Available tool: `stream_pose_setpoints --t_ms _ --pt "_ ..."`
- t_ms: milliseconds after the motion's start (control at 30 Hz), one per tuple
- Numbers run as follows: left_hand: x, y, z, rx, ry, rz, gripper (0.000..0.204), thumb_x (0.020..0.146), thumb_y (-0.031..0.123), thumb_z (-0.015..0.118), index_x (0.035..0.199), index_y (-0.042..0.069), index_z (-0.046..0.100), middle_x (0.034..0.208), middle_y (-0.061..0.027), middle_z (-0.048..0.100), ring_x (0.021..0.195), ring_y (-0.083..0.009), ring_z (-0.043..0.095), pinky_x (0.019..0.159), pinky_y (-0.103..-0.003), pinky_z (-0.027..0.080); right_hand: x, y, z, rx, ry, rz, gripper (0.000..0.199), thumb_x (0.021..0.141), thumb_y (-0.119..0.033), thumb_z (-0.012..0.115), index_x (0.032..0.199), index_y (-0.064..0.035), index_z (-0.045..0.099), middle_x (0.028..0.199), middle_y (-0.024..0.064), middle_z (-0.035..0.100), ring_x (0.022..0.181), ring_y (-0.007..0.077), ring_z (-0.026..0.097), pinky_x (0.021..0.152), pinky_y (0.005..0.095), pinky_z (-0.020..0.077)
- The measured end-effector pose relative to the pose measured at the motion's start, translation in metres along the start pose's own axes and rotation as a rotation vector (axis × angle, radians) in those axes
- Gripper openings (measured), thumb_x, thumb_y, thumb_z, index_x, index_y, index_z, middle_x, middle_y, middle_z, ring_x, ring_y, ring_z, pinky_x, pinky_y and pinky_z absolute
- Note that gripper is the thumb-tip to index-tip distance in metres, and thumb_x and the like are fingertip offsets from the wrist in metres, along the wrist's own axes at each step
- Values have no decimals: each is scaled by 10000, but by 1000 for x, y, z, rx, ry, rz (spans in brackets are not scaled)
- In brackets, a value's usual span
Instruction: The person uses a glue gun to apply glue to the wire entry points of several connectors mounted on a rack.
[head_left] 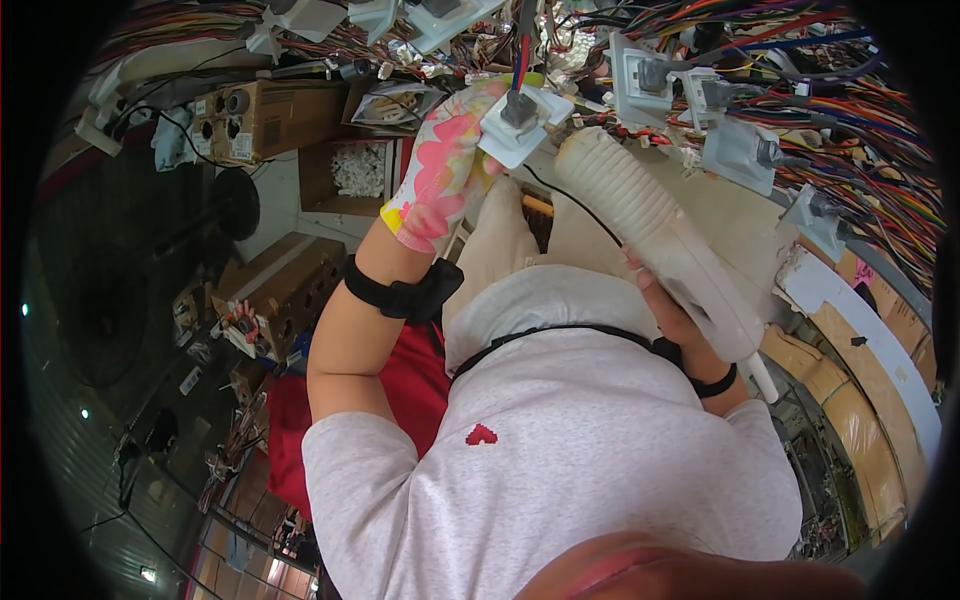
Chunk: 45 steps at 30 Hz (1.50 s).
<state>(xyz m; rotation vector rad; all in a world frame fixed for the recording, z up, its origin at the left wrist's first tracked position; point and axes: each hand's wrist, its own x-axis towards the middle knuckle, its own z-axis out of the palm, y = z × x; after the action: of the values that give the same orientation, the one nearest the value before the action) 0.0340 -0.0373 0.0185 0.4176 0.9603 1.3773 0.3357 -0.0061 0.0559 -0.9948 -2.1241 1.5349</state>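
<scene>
Pretty cluttered workshop here. Far side is a workbench (pixel 740 215) with a pale top, and bundles of multicoloured wires (pixel 860 90) hang all over it, with white plastic fixtures (pixel 745 150) clipped among them. On the left there's a stack of brown cardboard boxes (pixel 270 115), one open with white bits inside. Dark floor (pixel 110 300) at far left, with small spots of light down low.

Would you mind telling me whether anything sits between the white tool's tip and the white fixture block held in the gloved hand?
Nothing visible does: the white tool in the right hand points straight at the white fixture block gripped by the left hand.
</scene>
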Motion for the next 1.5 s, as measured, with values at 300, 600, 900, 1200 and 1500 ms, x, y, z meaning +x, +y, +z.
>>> stream_pose_setpoints --t_ms 300,600,900,1200,1500 --pt "-1 4 9 -6 77 -18 633 872 425 594 1316 1 441 943 -49 597 748 -108 546 648 -221 433 -2 4 1 73 72 8 244 785 -28 637 1028 -15 621 929 106 640 854 225 626 766 318 499" --pt "0 1 -2 -46 54 -44 525 891 368 584 1288 38 487 948 -21 606 748 -80 553 598 -190 442 4 -5 -1 -3 58 -36 345 695 -42 702 1031 -15 626 920 130 654 820 277 655 730 321 517" --pt "3 2 5 -197 141 -7 363 848 198 651 1157 30 560 1020 -113 626 682 -135 596 459 -196 430 -2 -15 -3 6 28 30 284 821 9 635 1105 7 612 1020 113 660 956 204 635 847 321 496" --pt "4 -7 -2 -105 84 119 358 852 198 636 1157 25 559 977 -111 637 655 -144 593 454 -198 423 7 -23 -3 -146 73 -48 280 797 -1 668 1075 -7 638 968 109 679 923 222 653 835 326 503" --pt "5 -6 -2 -39 101 105 382 861 221 640 1178 25 553 965 -111 639 601 -132 567 461 -201 421 7 -14 -3 24 103 -15 399 716 -56 720 1099 -24 611 964 103 666 866 202 654 765 294 505"
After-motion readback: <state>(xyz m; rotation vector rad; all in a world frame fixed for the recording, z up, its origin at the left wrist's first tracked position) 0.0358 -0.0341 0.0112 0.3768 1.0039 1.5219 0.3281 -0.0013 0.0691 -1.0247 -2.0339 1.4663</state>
